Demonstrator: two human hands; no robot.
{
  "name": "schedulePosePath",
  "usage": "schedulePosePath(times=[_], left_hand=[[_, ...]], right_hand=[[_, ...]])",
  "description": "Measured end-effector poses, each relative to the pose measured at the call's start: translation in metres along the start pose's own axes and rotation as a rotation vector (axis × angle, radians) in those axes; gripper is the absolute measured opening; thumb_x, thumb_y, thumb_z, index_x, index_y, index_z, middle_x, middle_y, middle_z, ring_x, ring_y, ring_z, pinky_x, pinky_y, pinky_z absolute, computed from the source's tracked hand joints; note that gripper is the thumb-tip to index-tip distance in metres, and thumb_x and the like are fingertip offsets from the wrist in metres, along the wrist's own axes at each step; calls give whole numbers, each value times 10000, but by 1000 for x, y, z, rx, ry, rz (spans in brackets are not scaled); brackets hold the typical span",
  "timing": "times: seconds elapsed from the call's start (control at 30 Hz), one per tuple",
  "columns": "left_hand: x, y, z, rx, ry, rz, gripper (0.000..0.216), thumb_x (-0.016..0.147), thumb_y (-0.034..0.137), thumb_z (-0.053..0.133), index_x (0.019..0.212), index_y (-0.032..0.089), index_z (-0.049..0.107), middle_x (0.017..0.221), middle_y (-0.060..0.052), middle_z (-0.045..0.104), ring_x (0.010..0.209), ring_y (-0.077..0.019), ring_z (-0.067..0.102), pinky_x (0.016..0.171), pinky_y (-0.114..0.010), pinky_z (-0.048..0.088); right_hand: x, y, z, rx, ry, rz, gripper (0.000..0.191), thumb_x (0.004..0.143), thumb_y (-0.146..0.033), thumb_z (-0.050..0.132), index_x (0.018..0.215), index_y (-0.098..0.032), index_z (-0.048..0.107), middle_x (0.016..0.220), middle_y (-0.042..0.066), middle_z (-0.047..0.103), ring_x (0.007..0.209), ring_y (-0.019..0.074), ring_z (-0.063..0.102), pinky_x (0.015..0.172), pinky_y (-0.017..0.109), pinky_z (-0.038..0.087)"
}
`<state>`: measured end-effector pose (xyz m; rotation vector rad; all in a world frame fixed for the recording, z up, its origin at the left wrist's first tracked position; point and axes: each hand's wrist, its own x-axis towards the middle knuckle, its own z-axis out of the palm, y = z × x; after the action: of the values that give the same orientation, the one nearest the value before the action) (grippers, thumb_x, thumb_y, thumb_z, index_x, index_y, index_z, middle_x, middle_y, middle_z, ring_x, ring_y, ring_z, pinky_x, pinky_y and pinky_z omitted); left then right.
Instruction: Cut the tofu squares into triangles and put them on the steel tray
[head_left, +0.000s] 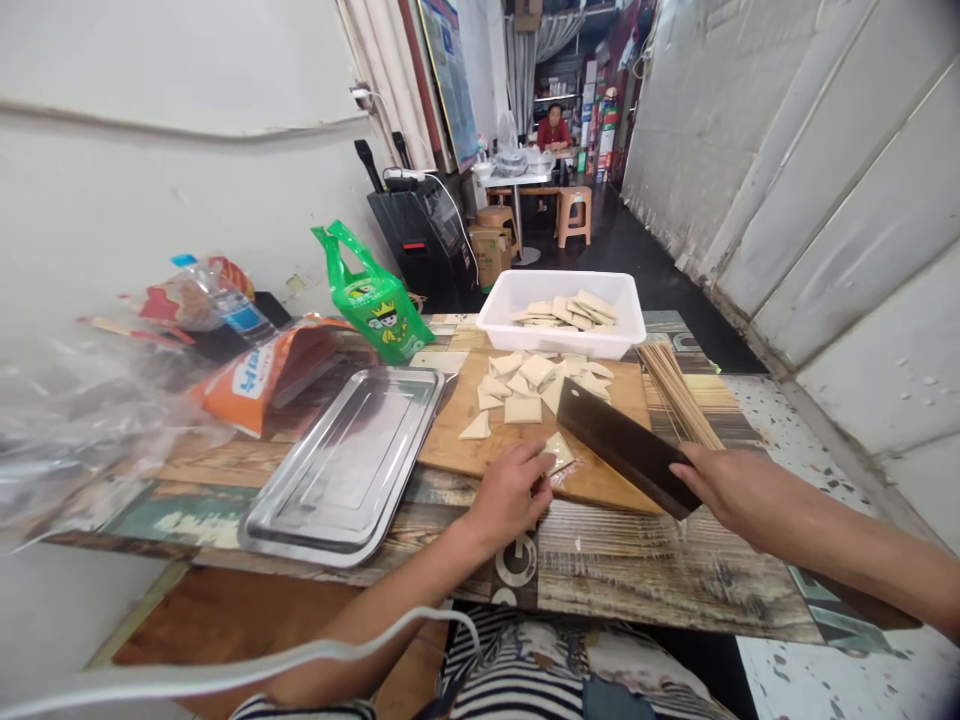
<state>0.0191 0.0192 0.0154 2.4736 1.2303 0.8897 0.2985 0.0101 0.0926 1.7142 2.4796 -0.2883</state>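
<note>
a pale tofu-skin piece (559,452) lies at the near edge of the wooden cutting board (457,435), pinned under the fingertips of the left hand (510,495), whose fingers are curled narrow onto it; the right hand (724,485) is closed around the handle of a dark cleaver (619,442), its blade slanting across the board just beside the piece; further up the board sits a loose heap of cut squares (536,385), one triangle (477,428) apart to the left; beyond the board, touching its far edge, stands a white plastic tub (630,330) with more squares inside; a bundle of bamboo skewers (679,395) lies along the board's right side; left of the board rests a steel tray (345,470), with an orange packet (262,375), a green plastic bag (371,295) and a water bottle (225,300) behind it, all on the patterned table (637,570); far back a person (553,130) sits at a white table.
</note>
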Motion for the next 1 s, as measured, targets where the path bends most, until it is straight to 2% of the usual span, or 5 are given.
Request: schedulePosePath(times=[0.1, 0.23, 0.43, 0.67, 1.0], left_hand=[[-4, -9, -9, -68, -20, 114, 336, 786, 61, 478, 1057, 188, 632, 1207, -113, 593, 1128, -205, 548, 951, -374, 464], [-12, -13, -8, -23, 56, 50, 241, 856, 130, 504, 1050, 197, 632, 1153, -107, 601, 1088, -197, 553, 912, -361, 474], [-17, -4, 2, 136, -4, 32, 232, 929, 219, 427, 1010, 173, 639, 1036, -90, 640, 927, -189, 579, 779, -317, 482], [-21, -2, 8, 226, 54, 113, 258, 938, 192, 399, 1065, 135, 616, 1070, -99, 643, 924, -189, 576, 810, -306, 478], [-19, 1, 8, 220, 94, 128, 237, 935, 186, 409, 1028, 134, 621, 1018, -95, 651, 890, -185, 578, 768, -304, 485]], right_hand=[[-9, -3, 2, -27, 55, 10, 299, 958, -355, 241, 849, -198, 472, 563, 32, 589, 444, 166, 528, 449, 272, 241], [-18, -22, 0, -25, 121, 4, 314, 951, -359, 225, 844, -203, 476, 508, 18, 563, 388, 164, 490, 418, 276, 208], [-20, -35, 2, 1, 35, -32, 297, 934, -348, 258, 854, -200, 502, 514, 33, 593, 395, 180, 531, 402, 278, 186], [-20, -40, -6, 29, -97, 26, 262, 938, -286, 239, 888, -195, 480, 556, 37, 622, 461, 187, 590, 414, 279, 223], [-22, -35, 5, 27, 17, -22, 231, 941, -291, 278, 871, -204, 481, 485, -8, 573, 375, 149, 523, 391, 270, 221]])
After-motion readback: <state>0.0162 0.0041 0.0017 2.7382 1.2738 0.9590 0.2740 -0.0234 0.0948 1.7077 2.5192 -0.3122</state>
